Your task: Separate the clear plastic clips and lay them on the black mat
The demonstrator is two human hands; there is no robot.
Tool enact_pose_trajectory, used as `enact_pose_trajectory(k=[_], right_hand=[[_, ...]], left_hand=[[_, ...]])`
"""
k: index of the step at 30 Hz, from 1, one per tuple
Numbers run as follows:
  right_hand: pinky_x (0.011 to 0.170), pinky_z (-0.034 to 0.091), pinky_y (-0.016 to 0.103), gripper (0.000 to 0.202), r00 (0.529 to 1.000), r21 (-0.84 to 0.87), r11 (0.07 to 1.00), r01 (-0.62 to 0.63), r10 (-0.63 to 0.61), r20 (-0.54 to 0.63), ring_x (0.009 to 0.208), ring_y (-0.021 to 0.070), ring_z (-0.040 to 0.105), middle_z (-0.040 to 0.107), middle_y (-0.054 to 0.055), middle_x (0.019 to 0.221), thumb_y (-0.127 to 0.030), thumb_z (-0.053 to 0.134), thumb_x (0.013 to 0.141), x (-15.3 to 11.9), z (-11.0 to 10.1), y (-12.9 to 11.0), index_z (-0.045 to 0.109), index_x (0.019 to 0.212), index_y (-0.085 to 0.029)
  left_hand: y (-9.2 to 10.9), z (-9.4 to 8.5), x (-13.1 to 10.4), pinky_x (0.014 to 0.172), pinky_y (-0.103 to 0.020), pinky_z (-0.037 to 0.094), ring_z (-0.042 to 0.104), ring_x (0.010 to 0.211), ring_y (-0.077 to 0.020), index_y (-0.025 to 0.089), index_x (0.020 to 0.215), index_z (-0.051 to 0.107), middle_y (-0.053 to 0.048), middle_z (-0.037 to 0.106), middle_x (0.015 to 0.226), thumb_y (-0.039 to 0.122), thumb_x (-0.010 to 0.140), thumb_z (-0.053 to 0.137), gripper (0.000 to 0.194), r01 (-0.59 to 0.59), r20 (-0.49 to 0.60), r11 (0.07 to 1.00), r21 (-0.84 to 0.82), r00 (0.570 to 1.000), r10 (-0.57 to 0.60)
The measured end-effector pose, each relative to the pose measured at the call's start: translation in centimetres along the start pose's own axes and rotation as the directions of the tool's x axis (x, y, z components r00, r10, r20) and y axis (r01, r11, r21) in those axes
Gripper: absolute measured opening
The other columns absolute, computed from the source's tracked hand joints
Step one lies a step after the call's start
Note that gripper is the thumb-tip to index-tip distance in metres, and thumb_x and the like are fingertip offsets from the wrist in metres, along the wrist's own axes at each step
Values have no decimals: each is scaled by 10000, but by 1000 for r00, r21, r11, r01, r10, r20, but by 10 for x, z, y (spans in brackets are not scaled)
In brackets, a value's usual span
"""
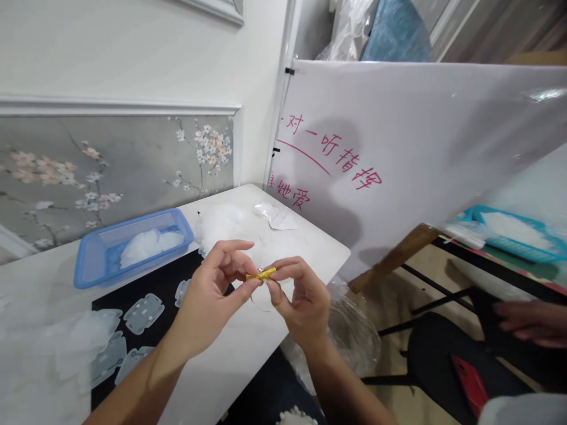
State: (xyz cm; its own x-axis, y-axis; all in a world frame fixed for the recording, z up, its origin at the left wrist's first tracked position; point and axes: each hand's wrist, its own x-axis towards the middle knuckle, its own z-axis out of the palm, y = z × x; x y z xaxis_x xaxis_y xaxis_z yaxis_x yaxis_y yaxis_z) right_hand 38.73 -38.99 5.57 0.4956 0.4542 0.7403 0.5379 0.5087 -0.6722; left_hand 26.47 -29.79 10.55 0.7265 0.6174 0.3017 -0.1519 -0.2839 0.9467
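Note:
My left hand [211, 298] and my right hand [305, 301] meet over the front part of the white table [212, 366]. Between their fingertips is a small yellow ribbon bow [266, 273] with a silvery bit at its middle. The left thumb and fingers pinch one end of it, the right thumb and fingers the other. A thin pale loop [259, 304], thread or wire, hangs below the bow. Below my left wrist, several clear plastic pieces [144, 313] lie on a black mat [119, 295].
A blue basket [84, 268] with white pieces stands at the back left, beside a fluffy white pile [221, 221]. Near the far corner lies a small clear bag [281, 218]. To the right are a black chair [438, 348], a red phone-like object [469, 381] and another person's hand [531, 321].

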Motion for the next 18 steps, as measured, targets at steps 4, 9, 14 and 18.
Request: enact_pose_trajectory(k=[4, 9, 14, 18], right_hand=[[711, 561, 333, 138, 1000, 4, 1000, -12, 12, 12, 831, 180, 666, 659, 35, 864, -89, 649, 837, 0, 1, 1, 606, 885, -211], [732, 548, 333, 131, 999, 2, 1000, -17, 17, 36, 852, 179, 659, 667, 34, 896, -95, 649, 844, 2, 0, -1, 618, 879, -218], [746, 542, 335, 89, 998, -32, 999, -24, 26, 64, 861, 178, 646, 665, 42, 922, -133, 640, 864, 2, -1, -5, 618, 859, -219], [742, 543, 335, 83, 997, -54, 998, -27, 30, 68, 849, 177, 643, 664, 41, 920, -148, 642, 853, 3, 0, -5, 599, 829, -215]], left_hand=[[1, -1, 1, 601, -207, 499, 618, 737, -125, 256, 1156, 568, 6, 629, 816, 182, 832, 680, 351, 27, 16, 999, -33, 1000, -26], [1, -1, 1, 641, -216, 503, 619, 746, -119, 266, 1159, 567, 17, 629, 810, 169, 841, 664, 346, 25, 30, 999, -25, 999, -25], [1, -1, 0, 654, -228, 506, 620, 756, -128, 256, 1161, 568, 8, 626, 813, 195, 850, 662, 330, 26, -5, 1000, -8, 1000, -26], [1, -1, 0, 664, -226, 506, 617, 759, -125, 263, 1150, 575, 13, 625, 814, 215, 851, 671, 317, 36, -14, 999, -31, 999, -37]])
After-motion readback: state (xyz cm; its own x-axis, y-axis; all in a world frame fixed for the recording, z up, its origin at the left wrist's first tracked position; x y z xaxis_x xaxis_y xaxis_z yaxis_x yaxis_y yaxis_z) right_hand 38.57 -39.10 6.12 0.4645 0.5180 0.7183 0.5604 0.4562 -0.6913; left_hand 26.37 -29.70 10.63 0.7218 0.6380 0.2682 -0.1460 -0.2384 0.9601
